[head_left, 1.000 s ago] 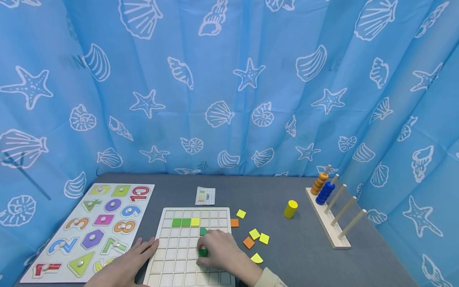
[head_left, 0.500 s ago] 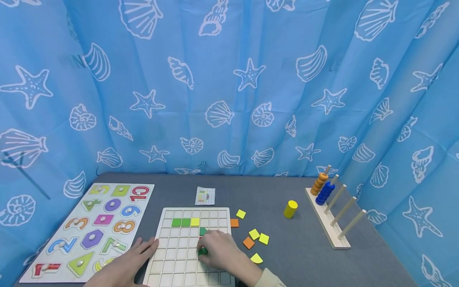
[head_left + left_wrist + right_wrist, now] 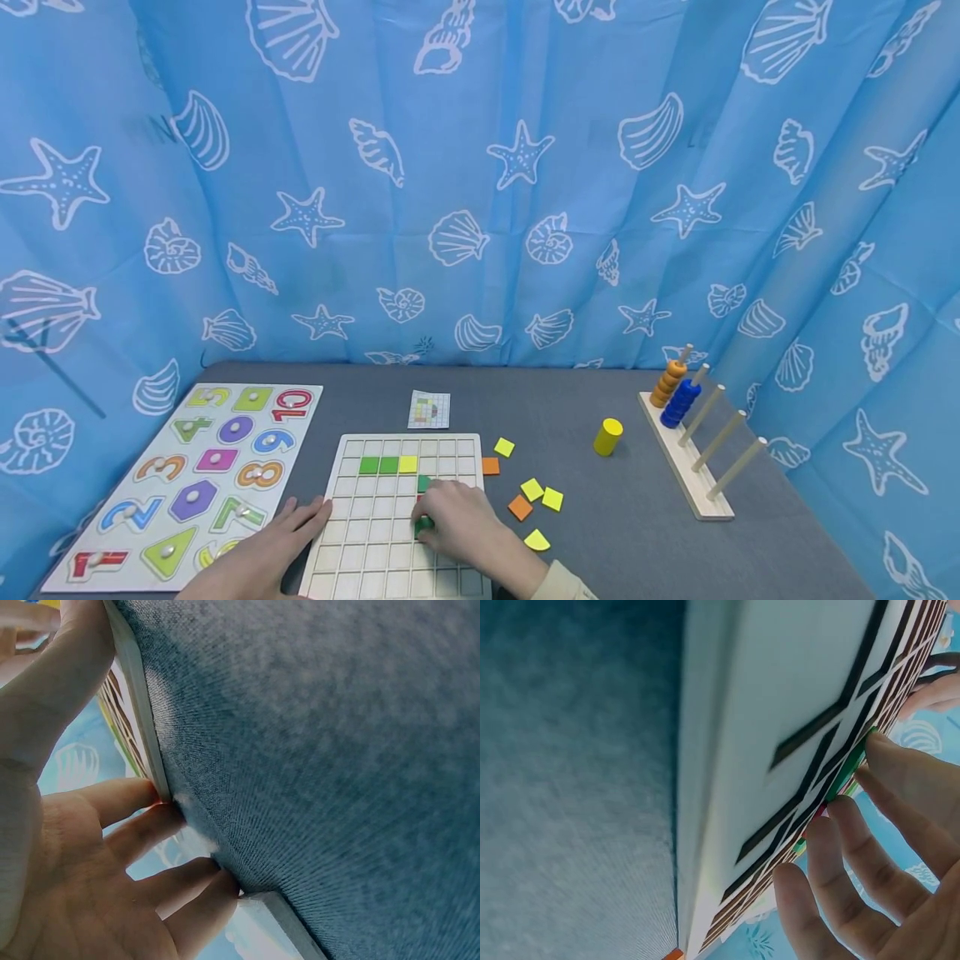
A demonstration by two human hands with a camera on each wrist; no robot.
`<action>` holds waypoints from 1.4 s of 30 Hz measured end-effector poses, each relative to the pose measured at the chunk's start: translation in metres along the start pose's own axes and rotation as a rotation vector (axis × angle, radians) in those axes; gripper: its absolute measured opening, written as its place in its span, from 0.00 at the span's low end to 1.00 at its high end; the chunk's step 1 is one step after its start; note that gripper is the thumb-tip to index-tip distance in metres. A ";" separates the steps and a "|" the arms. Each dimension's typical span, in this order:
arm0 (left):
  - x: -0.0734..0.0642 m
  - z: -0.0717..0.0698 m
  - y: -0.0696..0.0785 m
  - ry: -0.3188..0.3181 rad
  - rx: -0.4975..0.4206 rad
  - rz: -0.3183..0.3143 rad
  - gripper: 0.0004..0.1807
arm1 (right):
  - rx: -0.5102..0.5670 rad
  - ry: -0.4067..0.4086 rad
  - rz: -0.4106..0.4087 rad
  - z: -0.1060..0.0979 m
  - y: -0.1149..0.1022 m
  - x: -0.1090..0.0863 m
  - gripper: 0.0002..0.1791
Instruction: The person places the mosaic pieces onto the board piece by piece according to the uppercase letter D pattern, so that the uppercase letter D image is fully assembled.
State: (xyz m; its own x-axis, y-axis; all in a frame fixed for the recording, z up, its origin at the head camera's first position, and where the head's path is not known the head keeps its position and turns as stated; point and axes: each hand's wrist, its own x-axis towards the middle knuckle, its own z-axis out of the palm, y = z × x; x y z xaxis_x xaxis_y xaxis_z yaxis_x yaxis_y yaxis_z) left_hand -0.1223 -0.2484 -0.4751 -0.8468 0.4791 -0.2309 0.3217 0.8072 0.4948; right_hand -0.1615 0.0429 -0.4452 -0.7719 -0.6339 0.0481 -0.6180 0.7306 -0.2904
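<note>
A pale wooden grid board lies in front of me in the head view. Two green square tiles and a yellow square tile sit in its upper cells, with a green piece a row lower. My right hand is over the board's right half. Its thumb and fingers pinch a dark green tile at the board's surface; the fingers hide part of it. A sliver of red shows just above. My left hand rests at the board's left edge, fingers extended and holding nothing.
Loose yellow tiles and orange tiles lie right of the board. Beyond it is a small pattern card. A number puzzle stands left; a yellow cylinder and a peg stacker are at the right.
My right thumb has shifted slightly up towards the fingers, and less of the dark green tile shows. The left hand stays where it was.
</note>
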 end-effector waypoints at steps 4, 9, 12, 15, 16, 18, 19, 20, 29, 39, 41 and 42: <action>0.000 0.000 0.000 -0.007 -0.008 -0.012 0.60 | 0.020 -0.008 0.002 -0.002 0.001 -0.002 0.06; 0.000 0.000 0.001 0.000 0.003 -0.013 0.60 | 0.048 -0.009 0.026 -0.008 0.005 -0.009 0.07; -0.001 0.000 0.001 0.000 0.005 -0.017 0.60 | 0.069 -0.011 0.050 -0.012 0.011 -0.015 0.08; -0.001 -0.001 0.001 -0.003 0.003 -0.020 0.60 | 0.073 0.003 0.060 -0.018 0.018 -0.022 0.08; -0.001 -0.001 0.001 -0.005 -0.004 -0.024 0.60 | 0.071 0.009 0.060 -0.020 0.021 -0.025 0.08; -0.002 -0.002 0.002 -0.008 -0.013 -0.024 0.60 | 0.078 0.023 0.055 -0.024 0.028 -0.032 0.09; -0.002 -0.002 0.002 -0.009 -0.018 -0.027 0.60 | 0.079 0.030 0.051 -0.026 0.031 -0.035 0.09; -0.001 -0.002 0.002 -0.011 -0.020 -0.028 0.60 | 0.082 0.031 0.052 -0.028 0.035 -0.038 0.10; -0.002 -0.002 0.003 -0.024 -0.041 -0.040 0.60 | 0.091 -0.012 0.120 -0.041 0.066 -0.070 0.11; -0.003 -0.002 0.002 -0.016 -0.008 -0.028 0.60 | 0.073 -0.140 0.287 -0.048 0.088 -0.083 0.12; -0.003 -0.002 0.003 -0.018 -0.022 -0.034 0.61 | 0.076 -0.155 0.310 -0.048 0.089 -0.084 0.12; -0.003 -0.002 0.003 -0.020 -0.032 -0.039 0.62 | 0.076 -0.161 0.320 -0.047 0.090 -0.085 0.12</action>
State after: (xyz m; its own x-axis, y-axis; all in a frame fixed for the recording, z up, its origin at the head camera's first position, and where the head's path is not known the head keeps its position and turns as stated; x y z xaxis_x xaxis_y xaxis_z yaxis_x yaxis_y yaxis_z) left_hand -0.1199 -0.2479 -0.4715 -0.8499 0.4541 -0.2673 0.2745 0.8145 0.5111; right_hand -0.1585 0.1740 -0.4300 -0.8875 -0.4125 -0.2055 -0.3317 0.8813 -0.3366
